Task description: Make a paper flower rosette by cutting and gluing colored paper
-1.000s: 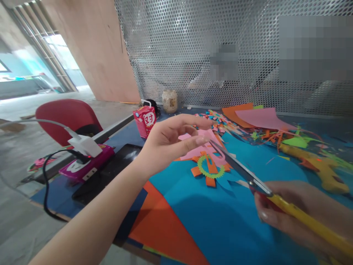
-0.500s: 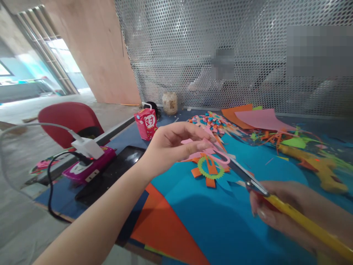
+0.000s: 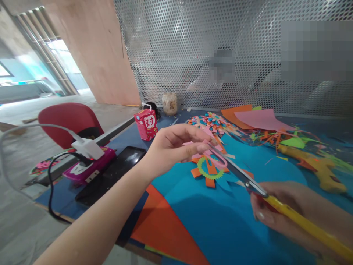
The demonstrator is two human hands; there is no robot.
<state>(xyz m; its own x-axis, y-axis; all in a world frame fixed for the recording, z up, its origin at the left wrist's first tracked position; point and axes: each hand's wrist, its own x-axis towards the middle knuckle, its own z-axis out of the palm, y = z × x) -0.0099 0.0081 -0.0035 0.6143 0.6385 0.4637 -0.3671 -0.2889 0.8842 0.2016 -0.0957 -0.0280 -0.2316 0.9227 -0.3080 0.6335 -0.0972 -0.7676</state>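
Observation:
My left hand [image 3: 180,141] pinches a pink paper strip [image 3: 220,161] whose lower end bends round in a loop. Yellow-handled scissors [image 3: 255,187] are in my right hand [image 3: 273,206], their blades reaching up and left to the strip beside my left fingertips. Whether the blades are cutting the paper I cannot tell. Below the strip, a light-green toothed paper ring [image 3: 200,171] lies among orange paper strips [image 3: 210,183] on a large blue sheet [image 3: 215,221]. My left fingers hide part of the pink paper.
Behind the hands is a heap of multicoloured paper pieces [image 3: 212,121]. Pink sheets [image 3: 260,118] and a yellow glue gun [image 3: 322,169] lie to the right. A red drink box [image 3: 145,125], black phone [image 3: 121,173] and purple power strip [image 3: 103,162] are at left, before a perforated metal panel [image 3: 176,48].
The pink strip and its looped end have shifted slightly left and down. The scissors have moved slightly left; both hands keep their grips.

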